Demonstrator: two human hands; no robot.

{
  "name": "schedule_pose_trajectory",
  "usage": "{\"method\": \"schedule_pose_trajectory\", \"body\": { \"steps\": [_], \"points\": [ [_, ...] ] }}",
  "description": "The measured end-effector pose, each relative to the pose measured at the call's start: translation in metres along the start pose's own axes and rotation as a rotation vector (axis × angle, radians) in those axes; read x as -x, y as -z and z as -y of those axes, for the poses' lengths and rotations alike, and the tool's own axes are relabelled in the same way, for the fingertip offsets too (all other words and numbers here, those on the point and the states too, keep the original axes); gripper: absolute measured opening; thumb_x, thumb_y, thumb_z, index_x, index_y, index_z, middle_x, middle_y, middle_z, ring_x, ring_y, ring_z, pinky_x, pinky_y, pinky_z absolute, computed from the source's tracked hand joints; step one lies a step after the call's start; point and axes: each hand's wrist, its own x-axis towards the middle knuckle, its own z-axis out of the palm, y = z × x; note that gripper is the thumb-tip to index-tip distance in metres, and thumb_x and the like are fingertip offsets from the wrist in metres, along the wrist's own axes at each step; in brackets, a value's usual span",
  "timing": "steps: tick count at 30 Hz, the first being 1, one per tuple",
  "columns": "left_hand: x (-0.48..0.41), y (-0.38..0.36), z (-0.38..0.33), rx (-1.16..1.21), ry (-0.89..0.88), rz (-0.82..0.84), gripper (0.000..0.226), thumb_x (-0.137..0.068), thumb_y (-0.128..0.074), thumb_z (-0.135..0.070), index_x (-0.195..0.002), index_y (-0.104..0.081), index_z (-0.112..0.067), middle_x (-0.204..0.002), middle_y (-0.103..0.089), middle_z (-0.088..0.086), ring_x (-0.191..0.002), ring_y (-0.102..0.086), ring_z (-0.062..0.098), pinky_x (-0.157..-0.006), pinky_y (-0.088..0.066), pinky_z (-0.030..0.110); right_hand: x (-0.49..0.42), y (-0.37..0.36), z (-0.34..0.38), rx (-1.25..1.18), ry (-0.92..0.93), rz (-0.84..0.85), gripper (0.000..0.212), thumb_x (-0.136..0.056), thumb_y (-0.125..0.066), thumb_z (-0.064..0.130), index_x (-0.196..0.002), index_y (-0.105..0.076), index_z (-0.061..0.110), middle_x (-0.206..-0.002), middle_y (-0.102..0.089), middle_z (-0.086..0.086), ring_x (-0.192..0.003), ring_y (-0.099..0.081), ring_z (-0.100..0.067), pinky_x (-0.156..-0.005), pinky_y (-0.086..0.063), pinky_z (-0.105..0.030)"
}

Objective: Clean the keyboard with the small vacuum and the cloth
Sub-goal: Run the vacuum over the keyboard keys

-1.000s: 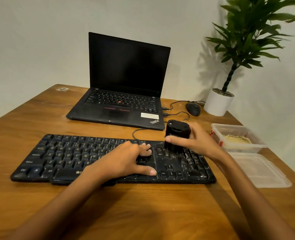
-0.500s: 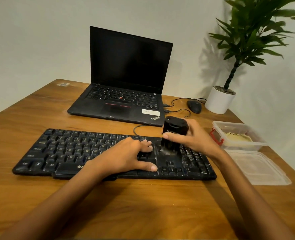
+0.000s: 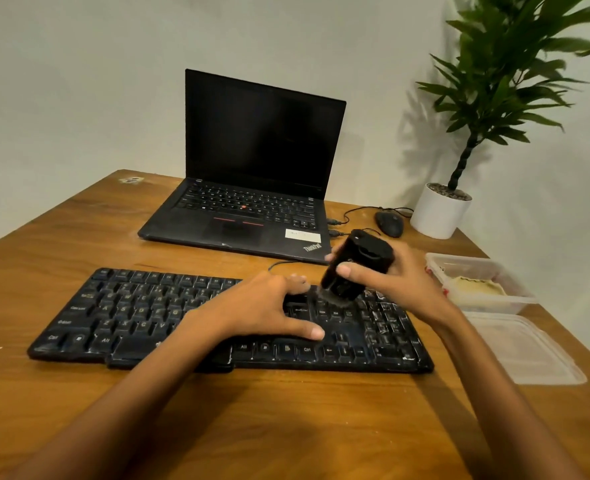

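Observation:
A dusty black keyboard [image 3: 124,317] lies across the wooden desk in front of me. My left hand [image 3: 262,306] rests flat on its middle keys, fingers spread and thumb stretched to the right. My right hand [image 3: 397,282] grips a small black vacuum [image 3: 359,268], tilted with its top leaning right. Its brush end touches the keys near the upper right part of the keyboard. A yellowish cloth [image 3: 477,287] lies in a clear plastic box [image 3: 515,301] at the right.
An open black laptop [image 3: 252,188] stands behind the keyboard, with a wired mouse [image 3: 389,223] and a potted plant [image 3: 440,211] to its right. The box's flat lid [image 3: 525,351] lies near the desk's right edge. Cables run between laptop and keyboard.
The vacuum has tipped from nearly upright to a lean and shifted slightly left along the upper keys. My left hand has stayed on the keyboard. The view has dipped a little.

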Motion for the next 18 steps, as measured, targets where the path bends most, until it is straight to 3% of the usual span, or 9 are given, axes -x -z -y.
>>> {"method": "schedule_pose_trajectory", "body": {
  "steps": [2, 3, 5, 7, 10, 13, 16, 17, 18],
  "points": [
    [-0.004, 0.000, -0.001, -0.028, 0.003, 0.031, 0.073, -0.070, -0.061, -0.065, -0.129, -0.051, -0.022, -0.134, -0.052, -0.003, -0.112, -0.054, 0.014, -0.098, -0.043, 0.038, 0.000, -0.013, 0.001, 0.036, 0.000, 0.074, 0.020, -0.079, -0.068, 0.020, -0.099, -0.063, 0.019, -0.093, -0.069, 0.002, -0.086, -0.064, 0.001, -0.074, -0.052, -0.015],
    [-0.004, 0.000, 0.001, -0.053, 0.002, 0.051, 0.076, -0.070, -0.060, -0.065, -0.132, -0.049, -0.020, -0.138, -0.048, -0.002, -0.119, -0.050, 0.014, -0.102, -0.040, 0.037, 0.002, -0.014, -0.002, 0.052, -0.026, 0.093, 0.021, -0.080, -0.068, 0.023, -0.099, -0.062, 0.018, -0.092, -0.068, 0.005, -0.082, -0.063, 0.004, -0.071, -0.052, -0.013],
    [-0.006, -0.003, 0.007, -0.076, -0.001, 0.066, 0.086, -0.070, -0.059, -0.065, -0.139, -0.039, -0.018, -0.148, -0.033, -0.003, -0.134, -0.034, 0.012, -0.110, -0.029, 0.033, 0.007, -0.004, -0.013, 0.080, -0.113, 0.115, 0.041, -0.073, -0.071, 0.043, -0.106, -0.060, 0.020, -0.100, -0.067, 0.004, -0.089, -0.064, -0.001, -0.077, -0.053, -0.019],
    [-0.005, -0.005, 0.010, -0.062, 0.005, 0.063, 0.092, -0.068, -0.059, -0.067, -0.142, -0.032, -0.018, -0.151, -0.025, -0.004, -0.137, -0.028, 0.012, -0.113, -0.026, 0.035, 0.014, 0.016, -0.018, 0.145, -0.177, 0.131, 0.055, -0.066, -0.072, 0.055, -0.106, -0.060, 0.019, -0.101, -0.068, 0.003, -0.092, -0.065, -0.010, -0.076, -0.052, -0.022],
    [-0.005, -0.006, 0.012, -0.054, 0.000, 0.059, 0.093, -0.068, -0.059, -0.067, -0.143, -0.031, -0.018, -0.152, -0.023, -0.005, -0.137, -0.028, 0.011, -0.113, -0.025, 0.033, 0.012, 0.029, -0.008, 0.177, -0.164, 0.163, 0.032, -0.070, -0.068, 0.040, -0.092, -0.061, 0.017, -0.086, -0.068, 0.002, -0.079, -0.066, -0.007, -0.063, -0.050, -0.014],
    [-0.005, -0.005, 0.010, -0.052, 0.009, 0.050, 0.087, -0.070, -0.061, -0.064, -0.140, -0.037, -0.017, -0.144, -0.038, -0.006, -0.128, -0.042, 0.010, -0.105, -0.034, 0.027, 0.000, 0.006, 0.010, 0.153, -0.064, 0.179, 0.029, -0.072, -0.067, 0.038, -0.094, -0.062, 0.020, -0.089, -0.067, 0.002, -0.081, -0.065, -0.006, -0.069, -0.054, -0.020],
    [-0.004, -0.006, 0.008, -0.009, 0.045, 0.013, 0.068, -0.071, -0.065, -0.060, -0.123, -0.051, -0.018, -0.106, -0.061, -0.011, -0.088, -0.059, 0.008, -0.076, -0.045, 0.018, -0.007, -0.024, 0.014, 0.108, -0.027, 0.219, 0.030, -0.075, -0.069, 0.033, -0.098, -0.062, 0.015, -0.092, -0.066, -0.007, -0.087, -0.064, -0.017, -0.071, -0.054, -0.028],
    [-0.003, -0.006, 0.008, -0.004, 0.041, 0.011, 0.068, -0.071, -0.064, -0.060, -0.124, -0.052, -0.019, -0.104, -0.060, -0.015, -0.088, -0.058, 0.006, -0.076, -0.044, 0.018, -0.006, -0.024, 0.010, 0.108, -0.045, 0.229, 0.032, -0.074, -0.070, 0.036, -0.099, -0.061, 0.017, -0.093, -0.066, -0.006, -0.086, -0.064, -0.014, -0.070, -0.055, -0.026],
    [-0.003, -0.006, 0.009, -0.014, 0.031, 0.015, 0.075, -0.071, -0.062, -0.062, -0.129, -0.048, -0.018, -0.115, -0.057, -0.016, -0.099, -0.057, 0.007, -0.085, -0.045, 0.021, -0.003, -0.017, 0.005, 0.116, -0.093, 0.226, 0.039, -0.070, -0.071, 0.044, -0.099, -0.060, 0.021, -0.094, -0.066, -0.001, -0.085, -0.065, -0.007, -0.069, -0.054, -0.022]
  ]
}}
